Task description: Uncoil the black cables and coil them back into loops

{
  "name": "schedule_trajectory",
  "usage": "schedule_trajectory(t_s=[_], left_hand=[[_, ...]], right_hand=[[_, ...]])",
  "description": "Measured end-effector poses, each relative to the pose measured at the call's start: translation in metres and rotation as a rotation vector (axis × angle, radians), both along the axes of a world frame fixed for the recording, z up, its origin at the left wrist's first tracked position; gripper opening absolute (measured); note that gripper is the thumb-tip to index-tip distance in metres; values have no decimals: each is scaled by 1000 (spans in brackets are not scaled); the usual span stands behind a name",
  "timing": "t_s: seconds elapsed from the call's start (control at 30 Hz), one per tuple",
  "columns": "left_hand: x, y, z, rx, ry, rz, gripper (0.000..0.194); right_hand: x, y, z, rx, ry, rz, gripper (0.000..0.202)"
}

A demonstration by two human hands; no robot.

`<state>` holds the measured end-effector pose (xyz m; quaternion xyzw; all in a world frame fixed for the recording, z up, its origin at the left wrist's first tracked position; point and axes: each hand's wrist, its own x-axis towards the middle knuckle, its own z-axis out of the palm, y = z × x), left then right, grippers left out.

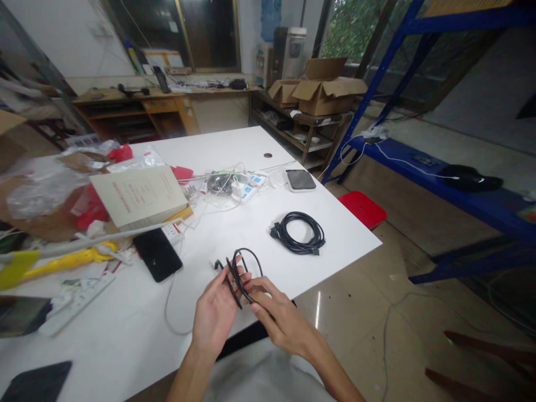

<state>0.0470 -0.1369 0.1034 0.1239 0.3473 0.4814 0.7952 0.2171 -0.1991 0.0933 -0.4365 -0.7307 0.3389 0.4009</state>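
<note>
Close to the front edge of the white table (335, 234), my left hand (215, 312) is curled around loops of a thin black cable (235, 279). My right hand (280, 318) pinches the same cable at the right side of the loops. A cable end with a small dark plug sticks out left of my left fingertips. Further right on the table lies a second black cable (298, 233), wound in a round coil, with its connectors at the coil's edge. It touches neither hand.
A black phone (157, 254) lies left of my hands. Beyond it are a cream box (140, 195), plastic bags and a yellow tool (71, 262). Power strips (245, 190) with wires and a dark square device (300, 180) are further back. A red stool (362, 209) stands right.
</note>
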Motion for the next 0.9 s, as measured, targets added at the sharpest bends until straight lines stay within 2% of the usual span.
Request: schedule_trajectory(t_s=[0.1,0.2,0.37,0.5,0.57,0.67,0.77,0.83,0.9], left_hand=[[6,5,7,-2,-93,80,39],[11,14,4,-19,-76,179,32],[17,27,-16,-78,-25,188,22],[18,27,-39,21,94,91,29],[12,23,-48,123,296,41,40],[-8,16,-59,332,813,11,42],[-31,14,-72,593,1304,93,45],[-41,18,-82,692,1505,141,55],[-46,27,-92,717,1618,153,65]], right_hand=[[-5,8,0,182,-210,-4,33],[-4,19,-1,307,-382,-58,32],[5,41,-16,359,-551,-84,30],[10,49,-42,319,-703,-41,29],[13,50,-54,315,-751,-23,21],[21,53,-66,304,-773,-34,12],[32,68,-72,266,-801,-83,11],[37,81,-72,230,-833,-132,11],[37,95,-66,204,-838,-186,23]])
